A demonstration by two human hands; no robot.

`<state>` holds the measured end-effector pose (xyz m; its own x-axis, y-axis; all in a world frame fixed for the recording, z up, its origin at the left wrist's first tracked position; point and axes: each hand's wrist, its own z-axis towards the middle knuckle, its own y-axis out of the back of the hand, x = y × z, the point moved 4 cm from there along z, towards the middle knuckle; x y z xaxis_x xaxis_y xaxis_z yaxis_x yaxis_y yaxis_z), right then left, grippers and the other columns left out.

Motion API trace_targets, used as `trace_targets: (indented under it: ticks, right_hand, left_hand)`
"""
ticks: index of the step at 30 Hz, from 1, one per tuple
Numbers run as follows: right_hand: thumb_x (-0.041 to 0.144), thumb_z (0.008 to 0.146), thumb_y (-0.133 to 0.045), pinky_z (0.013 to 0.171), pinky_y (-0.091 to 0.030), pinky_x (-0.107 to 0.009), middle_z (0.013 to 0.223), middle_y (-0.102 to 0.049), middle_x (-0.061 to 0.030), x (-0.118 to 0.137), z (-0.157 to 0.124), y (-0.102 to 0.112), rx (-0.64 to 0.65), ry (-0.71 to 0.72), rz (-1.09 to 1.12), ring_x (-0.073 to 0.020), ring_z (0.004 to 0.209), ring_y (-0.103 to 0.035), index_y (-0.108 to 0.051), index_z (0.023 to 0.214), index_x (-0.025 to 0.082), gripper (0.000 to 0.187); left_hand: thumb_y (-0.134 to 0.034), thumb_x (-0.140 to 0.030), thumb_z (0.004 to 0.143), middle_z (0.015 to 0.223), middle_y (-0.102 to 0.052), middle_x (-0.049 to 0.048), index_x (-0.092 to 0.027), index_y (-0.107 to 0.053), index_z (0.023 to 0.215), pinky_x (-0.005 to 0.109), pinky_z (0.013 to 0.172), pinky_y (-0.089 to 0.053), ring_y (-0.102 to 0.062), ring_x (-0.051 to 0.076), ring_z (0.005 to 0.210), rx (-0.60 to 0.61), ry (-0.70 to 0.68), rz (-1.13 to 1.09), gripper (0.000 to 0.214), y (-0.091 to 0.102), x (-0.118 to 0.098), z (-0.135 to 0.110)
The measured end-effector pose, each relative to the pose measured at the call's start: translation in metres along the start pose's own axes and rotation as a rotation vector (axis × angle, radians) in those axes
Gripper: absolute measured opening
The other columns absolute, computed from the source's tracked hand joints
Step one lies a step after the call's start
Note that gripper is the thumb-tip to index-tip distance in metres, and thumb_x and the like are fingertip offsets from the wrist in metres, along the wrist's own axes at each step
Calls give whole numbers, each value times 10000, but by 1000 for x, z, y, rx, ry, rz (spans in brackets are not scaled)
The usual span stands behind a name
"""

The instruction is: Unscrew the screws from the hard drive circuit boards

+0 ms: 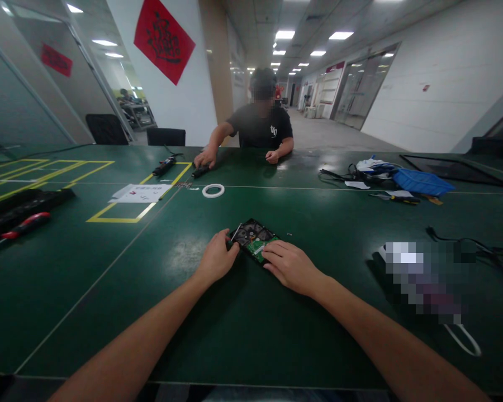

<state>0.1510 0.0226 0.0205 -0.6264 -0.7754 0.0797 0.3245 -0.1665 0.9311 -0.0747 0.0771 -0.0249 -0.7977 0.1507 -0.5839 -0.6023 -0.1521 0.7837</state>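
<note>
A hard drive (252,235) lies circuit-board side up on the green table (159,312) in front of me. My left hand (215,261) is closed around a thin screwdriver (235,233) whose tip rests on the drive's left edge. My right hand (289,267) lies flat on the near right part of the drive, fingers stretched out and pressing on it. A tiny screw (288,234) sits just right of the drive.
A person (260,125) sits across the table with hands by a black tool (201,170). A white tape ring (213,191), a paper sheet (139,193), a red-handled tool (25,224) at left, a blue bag (421,181) and cables (482,248) at right.
</note>
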Motion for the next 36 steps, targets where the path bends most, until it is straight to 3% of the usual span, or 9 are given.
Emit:
trace_targets:
  ticks: [7, 13, 26, 30, 36]
  right_hand:
    - [198, 952, -608, 1147, -455, -465, 1372, -626, -151, 5, 0, 0, 22, -31, 15, -258, 1306, -567, -621, 1305, 127, 360]
    - [255, 995, -550, 1111, -483, -486, 1386, -613, -137, 10, -2, -1, 20, -5, -23, -272, 1299, -569, -569, 1402, 181, 414]
    - [319, 1002, -552, 1137, -453, -498, 1431, -578, -152, 18, -1, -7, 33, -24, -74, -283, 1332, -539, -549, 1433, 173, 455]
    - [202, 976, -565, 1146, -435, -529, 1468, -551, -161, 18, -2, -10, 27, -42, -132, -310, 1378, -500, -565, 1421, 181, 445]
    - [87, 954, -556, 1059, -518, -509, 1388, -618, -174, 18, -5, -12, 18, -36, -194, -313, 1291, -589, -580, 1407, 181, 463]
  left_hand:
    - [-562, -331, 946, 1282, -639, 164, -128, -593, 1341, 392, 1072, -426, -605, 276, 1198, 41, -43, 1, 446, -2, 1, 1]
    - [-546, -361, 963, 1245, -646, 152, -113, -564, 1382, 371, 1065, -427, -612, 273, 1178, 60, -54, 23, 487, -1, 1, 0]
    - [-543, -361, 960, 1226, -642, 152, -125, -587, 1348, 375, 1052, -430, -614, 273, 1163, 68, -66, 14, 457, -2, 2, 0]
    - [-543, -355, 959, 1186, -652, 147, -129, -596, 1331, 382, 1028, -446, -625, 276, 1125, 77, -70, 21, 438, 0, 0, -1]
    - [-542, -340, 958, 1214, -647, 142, -135, -611, 1302, 371, 1046, -436, -610, 270, 1165, 83, -75, 19, 406, 1, -2, -2]
